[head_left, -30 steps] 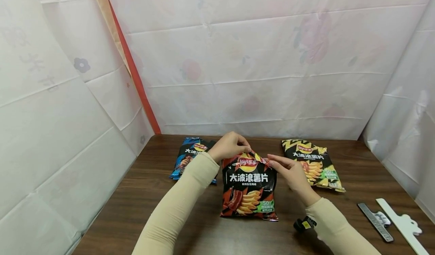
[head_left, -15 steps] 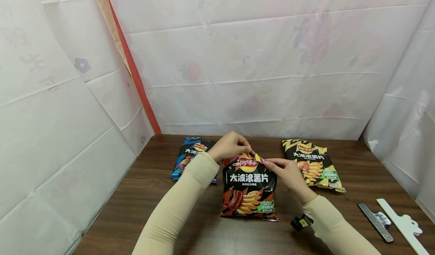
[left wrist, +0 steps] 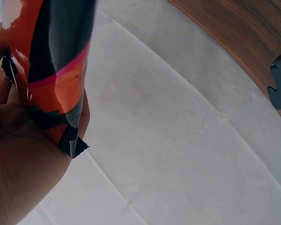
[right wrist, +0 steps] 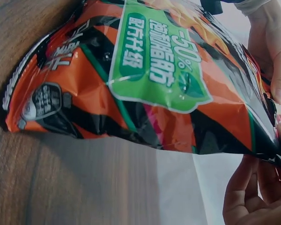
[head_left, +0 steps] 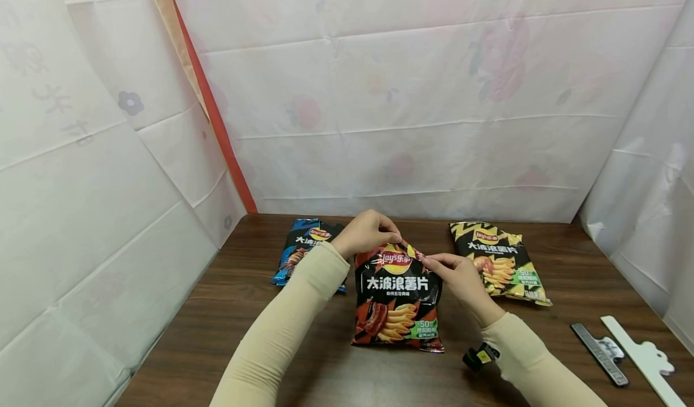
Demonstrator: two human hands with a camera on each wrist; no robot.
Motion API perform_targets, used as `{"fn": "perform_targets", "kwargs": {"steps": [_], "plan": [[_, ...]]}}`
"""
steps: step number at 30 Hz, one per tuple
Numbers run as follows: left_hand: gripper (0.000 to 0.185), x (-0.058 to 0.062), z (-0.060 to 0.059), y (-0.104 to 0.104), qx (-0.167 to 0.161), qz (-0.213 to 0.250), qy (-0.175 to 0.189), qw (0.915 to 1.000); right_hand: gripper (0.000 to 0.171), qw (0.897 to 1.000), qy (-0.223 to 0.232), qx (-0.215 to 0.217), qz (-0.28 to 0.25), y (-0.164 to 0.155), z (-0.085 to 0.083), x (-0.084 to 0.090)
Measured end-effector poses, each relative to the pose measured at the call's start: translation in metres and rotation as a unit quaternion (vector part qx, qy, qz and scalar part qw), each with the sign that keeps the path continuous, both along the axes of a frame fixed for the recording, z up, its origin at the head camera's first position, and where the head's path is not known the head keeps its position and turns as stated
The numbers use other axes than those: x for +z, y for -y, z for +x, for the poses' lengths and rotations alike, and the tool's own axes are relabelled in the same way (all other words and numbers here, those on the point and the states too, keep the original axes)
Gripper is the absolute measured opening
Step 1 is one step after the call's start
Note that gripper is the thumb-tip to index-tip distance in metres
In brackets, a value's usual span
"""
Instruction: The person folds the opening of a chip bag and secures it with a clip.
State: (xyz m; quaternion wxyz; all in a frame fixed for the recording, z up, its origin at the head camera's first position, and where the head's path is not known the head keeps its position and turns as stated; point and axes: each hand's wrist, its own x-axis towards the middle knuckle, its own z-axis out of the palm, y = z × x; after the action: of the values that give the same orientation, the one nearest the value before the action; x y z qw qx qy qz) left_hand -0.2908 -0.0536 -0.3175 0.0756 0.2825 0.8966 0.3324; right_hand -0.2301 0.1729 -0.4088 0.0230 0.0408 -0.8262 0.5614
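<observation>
A red and black chip bag (head_left: 397, 298) lies mid-table, its top edge lifted. My left hand (head_left: 367, 232) pinches the bag's top left corner; the left wrist view shows that corner (left wrist: 61, 93) caught between my fingers. My right hand (head_left: 455, 274) pinches the top right corner, and in the right wrist view the bag (right wrist: 145, 79) fills the frame with my right fingers (right wrist: 253, 192) curled under its edge. A blue chip bag (head_left: 303, 247) lies at the back left, partly behind my left forearm. A yellow-green chip bag (head_left: 501, 262) lies at the back right.
The brown wooden table (head_left: 244, 323) is walled in by white sheeting on three sides. A dark flat clip (head_left: 599, 354) and a white plastic strip (head_left: 642, 359) lie near the right front edge. A small black device (head_left: 477, 356) sits on my right wrist.
My right hand has moved left and closed on the red bag's top right corner. The left hand and the bags have stayed put.
</observation>
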Motion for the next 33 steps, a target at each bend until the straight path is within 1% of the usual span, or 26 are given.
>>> {"fn": "perform_targets", "kwargs": {"steps": [6, 14, 19, 29, 33], "plan": [[0.013, 0.0003, 0.0004, -0.0004, 0.005, -0.003, -0.005, 1.0, 0.037, 1.0, 0.005, -0.016, -0.014, 0.0014, 0.0003, -0.0001], [0.013, 0.0007, -0.0001, -0.0013, 0.005, -0.004, -0.013, 0.9999, 0.04, 0.999, 0.02, -0.022, -0.045, 0.0018, 0.0033, 0.0014], [0.013, 0.0006, -0.0007, -0.0016, 0.002, -0.002, -0.014, 0.9999, 0.04, 0.999, 0.019, -0.029, -0.037, 0.0014, 0.0041, 0.0017], [0.012, -0.004, -0.003, -0.0023, -0.009, -0.009, -0.018, 0.9998, 0.039, 1.0, 0.007, -0.018, -0.008, -0.0029, 0.0052, 0.0017], [0.012, -0.0043, -0.0026, -0.0023, -0.008, -0.008, -0.016, 0.9998, 0.04, 1.0, 0.005, -0.005, -0.006, -0.0042, 0.0052, 0.0006]]}}
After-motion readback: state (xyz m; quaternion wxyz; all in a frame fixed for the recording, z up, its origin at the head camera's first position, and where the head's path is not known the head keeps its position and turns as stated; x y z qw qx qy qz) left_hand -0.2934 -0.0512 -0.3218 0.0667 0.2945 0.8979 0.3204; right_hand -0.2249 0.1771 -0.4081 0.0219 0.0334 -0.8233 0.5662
